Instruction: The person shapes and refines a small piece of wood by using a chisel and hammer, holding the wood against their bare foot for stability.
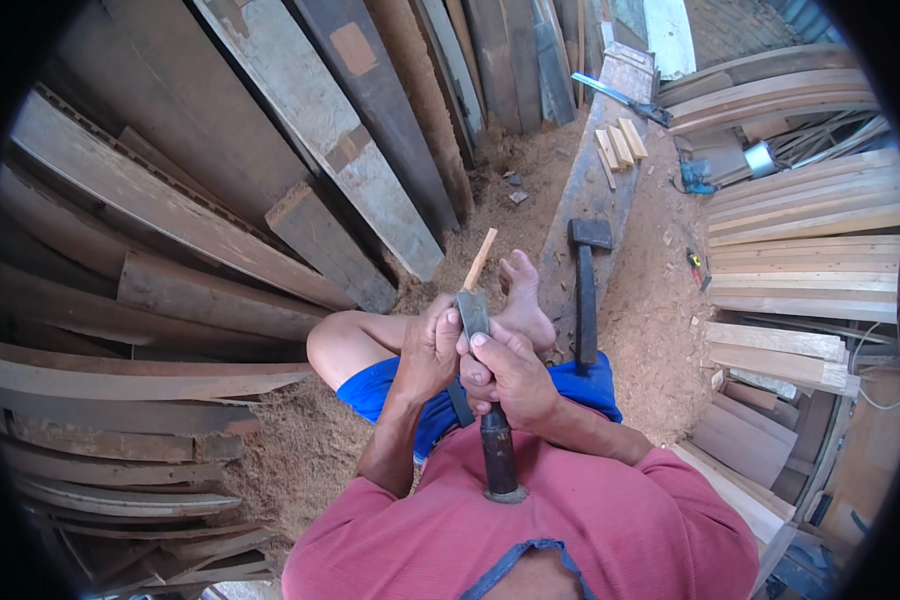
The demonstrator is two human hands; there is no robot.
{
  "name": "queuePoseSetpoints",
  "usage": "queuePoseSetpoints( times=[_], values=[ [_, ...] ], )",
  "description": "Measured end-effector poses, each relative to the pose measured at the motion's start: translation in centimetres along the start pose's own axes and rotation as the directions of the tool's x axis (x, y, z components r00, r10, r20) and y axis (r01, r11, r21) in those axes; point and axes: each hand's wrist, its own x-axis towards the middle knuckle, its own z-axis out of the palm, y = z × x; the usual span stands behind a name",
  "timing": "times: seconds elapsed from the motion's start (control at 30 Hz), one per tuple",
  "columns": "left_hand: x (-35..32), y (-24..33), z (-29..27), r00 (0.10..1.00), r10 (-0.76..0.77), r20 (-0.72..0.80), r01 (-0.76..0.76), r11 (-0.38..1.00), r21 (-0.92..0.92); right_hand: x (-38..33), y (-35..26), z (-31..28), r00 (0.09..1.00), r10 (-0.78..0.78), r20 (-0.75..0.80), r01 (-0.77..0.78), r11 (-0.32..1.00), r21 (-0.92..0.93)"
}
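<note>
A chisel (497, 450) with a dark handle lies along my body, its butt end against my pink shirt and its flat grey blade pointing away from me. My right hand (513, 375) is wrapped round it, the thumb lying on the blade. Close on the left, my left hand (436, 335) is closed at the blade, gripping a thin wooden stick (481, 258). The stick slants up past the blade's tip; its lower part is hidden behind blade and fingers. A mallet (585, 290) with a dark block head rests by my right thigh.
A long plank (582, 195) runs ahead, bearing short wood pieces (620, 145) and a handsaw (625, 98). A teal power tool (697, 175) sits by stacked pale boards (805, 200) at right. Large boards (320, 130) lean at left. Sawdust (300, 480) covers the ground.
</note>
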Motion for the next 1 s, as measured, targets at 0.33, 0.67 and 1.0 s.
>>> queuePoseSetpoints(
  times=[0.33, 0.67, 1.0],
  values=[
    [-4.4, -5.6, 2.8, 0.921, -0.331, 0.205, 0.381, 0.653, -0.655, 0.0, -1.5, -3.7, 0.956, -0.232, -0.177, 0.232, 0.973, -0.021],
    [3.0, -2.7, 1.0, 0.966, -0.257, 0.023, 0.219, 0.767, -0.603, 2.3, 0.3, 0.2, 0.996, 0.005, 0.087, -0.014, 0.995, 0.103],
    [0.3, 0.5, 1.3, 0.976, -0.217, -0.008, 0.182, 0.840, -0.512, 0.2, 0.1, 1.2, 0.996, -0.087, 0.018, 0.089, 0.990, -0.110]
  ],
)
